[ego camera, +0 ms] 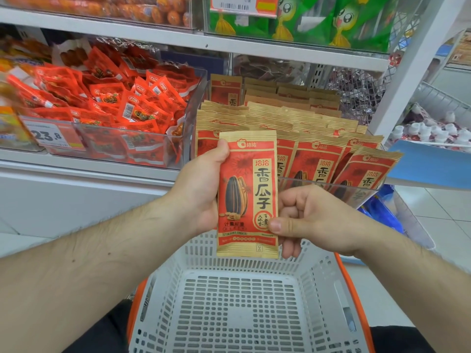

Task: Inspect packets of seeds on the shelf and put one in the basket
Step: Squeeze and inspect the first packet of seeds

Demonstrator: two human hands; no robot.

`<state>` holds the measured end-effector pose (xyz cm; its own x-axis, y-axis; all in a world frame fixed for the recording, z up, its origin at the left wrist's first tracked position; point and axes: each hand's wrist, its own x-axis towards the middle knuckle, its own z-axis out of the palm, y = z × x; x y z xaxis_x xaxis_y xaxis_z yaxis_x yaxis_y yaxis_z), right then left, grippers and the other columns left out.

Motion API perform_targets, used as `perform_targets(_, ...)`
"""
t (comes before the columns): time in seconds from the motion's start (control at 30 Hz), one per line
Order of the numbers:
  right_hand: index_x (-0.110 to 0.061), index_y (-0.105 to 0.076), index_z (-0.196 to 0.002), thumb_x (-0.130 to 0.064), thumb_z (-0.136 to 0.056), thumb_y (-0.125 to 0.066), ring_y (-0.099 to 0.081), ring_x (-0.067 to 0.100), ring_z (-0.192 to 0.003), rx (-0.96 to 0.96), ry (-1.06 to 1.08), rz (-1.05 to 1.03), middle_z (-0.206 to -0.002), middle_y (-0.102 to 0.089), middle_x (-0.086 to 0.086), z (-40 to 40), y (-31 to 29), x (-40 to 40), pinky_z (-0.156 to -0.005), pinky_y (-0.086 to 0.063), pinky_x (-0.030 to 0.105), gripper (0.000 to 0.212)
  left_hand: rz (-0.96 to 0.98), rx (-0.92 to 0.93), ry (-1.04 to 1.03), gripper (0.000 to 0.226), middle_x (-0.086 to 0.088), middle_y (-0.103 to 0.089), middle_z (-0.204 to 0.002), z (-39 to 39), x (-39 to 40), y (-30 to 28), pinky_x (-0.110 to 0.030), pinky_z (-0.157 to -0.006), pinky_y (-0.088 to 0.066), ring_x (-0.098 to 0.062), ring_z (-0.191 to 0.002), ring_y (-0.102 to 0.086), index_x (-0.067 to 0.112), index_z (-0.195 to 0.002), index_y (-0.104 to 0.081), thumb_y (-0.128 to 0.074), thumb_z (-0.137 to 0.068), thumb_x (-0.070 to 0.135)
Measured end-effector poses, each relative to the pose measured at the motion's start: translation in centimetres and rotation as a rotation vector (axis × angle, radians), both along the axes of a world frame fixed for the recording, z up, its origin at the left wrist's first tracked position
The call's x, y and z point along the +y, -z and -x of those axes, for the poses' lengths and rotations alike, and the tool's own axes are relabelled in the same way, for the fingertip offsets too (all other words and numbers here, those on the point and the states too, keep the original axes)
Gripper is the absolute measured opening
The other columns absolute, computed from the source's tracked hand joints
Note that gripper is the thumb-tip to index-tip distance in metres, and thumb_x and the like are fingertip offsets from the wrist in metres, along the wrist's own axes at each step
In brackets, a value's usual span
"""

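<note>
You hold one seed packet [247, 194] upright, its printed face toward you, directly above the far rim of the grey basket [244, 301]; your left hand [201, 189] wraps the packet's left edge, thumb pressed along the upper front and the fingers curled behind it, though those fingers are hidden so you cannot tell exactly how they lie; your right hand [313, 220] pinches the packet's lower right corner, thumb flat on the front and the other fingers folded against the edge and back. The packet's bottom hem hangs just over the basket's far wall without touching it, as far as the view shows; the basket's slotted floor is bare, and an orange handle [353, 291] runs down its right side. Beyond the basket, on the shelf, stand rows of matching seed packets [316, 159] in a clear tray [356, 189], upright and leaning slightly back; the held packet sits in front of their left end. Left of that tray, a clear bin [153, 149] holds a heap of red snack sachets [119, 103], with a price tag [51, 136] on its front; above the basket's line, on the shelf over the seed packets, green packs [351, 21] with a cartoon face lie side by side.
</note>
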<state>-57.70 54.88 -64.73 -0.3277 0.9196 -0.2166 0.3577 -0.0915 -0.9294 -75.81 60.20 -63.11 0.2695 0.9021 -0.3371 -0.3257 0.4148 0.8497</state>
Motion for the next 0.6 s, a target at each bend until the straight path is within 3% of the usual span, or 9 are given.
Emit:
perform_targets(0.23,-0.012,-0.062,-0.115,-0.011,-0.079,-0.074,-0.067,0.025,-0.056,0.013,-0.043,0.023,-0.076,-0.068,0.024,0.3,-0.4,-0.4,-0.052,-0.055,0.030,0.038,-0.030,0.021,0.008,0.048,-0.015,-0.076,-0.093,-0.1,-0.2,0.0,-0.044,-0.068,-0.062,-0.030,-0.079,-0.075,0.010,-0.107,-0.069,-0.040,-0.103,0.048)
perform_targets(0.33,-0.012,-0.061,-0.117,-0.003,-0.085,-0.072,-0.065,0.024,-0.051,-0.025,-0.021,-0.017,-0.077,-0.066,0.031,0.4,-0.4,-0.5,-0.048,-0.053,0.030,0.035,-0.096,0.110,0.018,0.045,-0.010,-0.077,-0.095,-0.1,-0.1,0.3,-0.047,-0.082,-0.059,-0.027,-0.085,-0.075,0.015,-0.108,-0.069,-0.038,-0.104,0.047)
perform_targets(0.43,-0.022,-0.060,-0.115,-0.006,-0.084,-0.075,-0.066,0.023,-0.050,-0.157,0.015,-0.077,-0.068,-0.069,0.017,0.6,-0.3,-0.8,-0.049,-0.054,0.035,0.037,-0.154,0.240,0.098,0.045,-0.002,-0.076,-0.106,0.0,0.1,0.9,-0.052,-0.099,-0.050,-0.024,-0.100,-0.072,0.020,-0.123,-0.063,-0.033,-0.105,0.049)
perform_targets(0.53,-0.031,-0.059,-0.110,-0.012,-0.083,-0.078,-0.068,0.026,-0.052,-0.270,0.019,-0.131,-0.066,-0.070,0.011,1.1,-0.1,-1.1,-0.055,-0.058,0.046,0.038,-0.192,0.289,0.129,0.041,-0.001,-0.074,-0.112,-0.1,-0.2,1.4,-0.052,-0.100,-0.048,-0.022,-0.106,-0.070,0.020,-0.129,-0.057,-0.037,-0.105,0.046)
perform_targets(0.6,-0.028,-0.062,-0.107,-0.020,-0.084,-0.077,-0.068,0.025,-0.052,-0.223,0.020,-0.153,-0.069,-0.071,0.013,1.3,-0.2,-1.2,-0.052,-0.058,0.040,0.028,-0.210,0.261,0.074,0.034,-0.003,-0.075,-0.106,-0.3,-0.2,1.6,-0.048,-0.094,-0.052,-0.022,-0.099,-0.072,0.016,-0.124,-0.058,-0.043,-0.105,0.040)
